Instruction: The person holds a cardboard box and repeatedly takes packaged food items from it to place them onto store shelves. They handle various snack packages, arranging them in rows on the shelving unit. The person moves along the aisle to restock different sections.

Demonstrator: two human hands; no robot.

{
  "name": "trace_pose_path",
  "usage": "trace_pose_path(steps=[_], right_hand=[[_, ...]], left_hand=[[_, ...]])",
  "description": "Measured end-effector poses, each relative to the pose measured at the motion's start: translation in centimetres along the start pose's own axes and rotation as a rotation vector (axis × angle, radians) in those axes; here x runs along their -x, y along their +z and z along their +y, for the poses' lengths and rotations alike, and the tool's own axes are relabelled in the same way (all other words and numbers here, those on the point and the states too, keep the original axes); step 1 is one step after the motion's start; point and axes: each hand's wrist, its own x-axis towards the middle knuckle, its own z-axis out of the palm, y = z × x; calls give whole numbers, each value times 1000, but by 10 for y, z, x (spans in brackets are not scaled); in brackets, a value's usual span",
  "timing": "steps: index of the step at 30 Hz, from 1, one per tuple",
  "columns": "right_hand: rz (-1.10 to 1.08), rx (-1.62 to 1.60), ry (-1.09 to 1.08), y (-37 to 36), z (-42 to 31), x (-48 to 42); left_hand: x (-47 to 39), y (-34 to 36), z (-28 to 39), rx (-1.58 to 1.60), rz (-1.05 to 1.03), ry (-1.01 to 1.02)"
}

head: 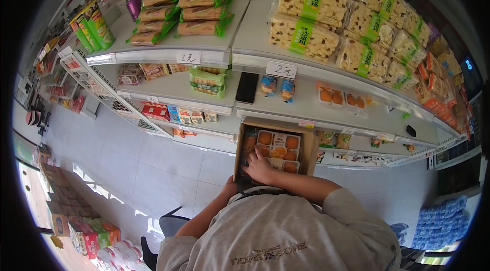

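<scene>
An opened cardboard box is in front of my body, its far side close to the shelf edge. Inside lie clear trays of small round orange-brown cakes with printed labels. My right hand reaches into the box, fingers spread over the packs at its left side. Whether it grips a pack cannot be seen. My left hand holds the box at its near left corner, with the fingers mostly hidden.
A shelf ahead carries a black smartphone, blue packets and cake trays. Wrapped biscuit rolls and stacked sachima packs fill the upper shelf. A dark chair stands at lower left; bottled-water packs are at right.
</scene>
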Motion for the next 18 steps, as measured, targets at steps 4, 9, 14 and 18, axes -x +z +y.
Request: trace_pose_path(steps=[4,9,14,18], right_hand=[[20,-99,-109,1,2,15],[83,-288,-171,-8,14,15],[695,-473,147,-76,93,-15],[760,-238,627,-88,188,-29]], left_hand=[[-3,1,-5,23,20,8],[-3,6,3,108,-28,-7],[7,9,11,70,15,15],[-3,5,-1,94,7,40]])
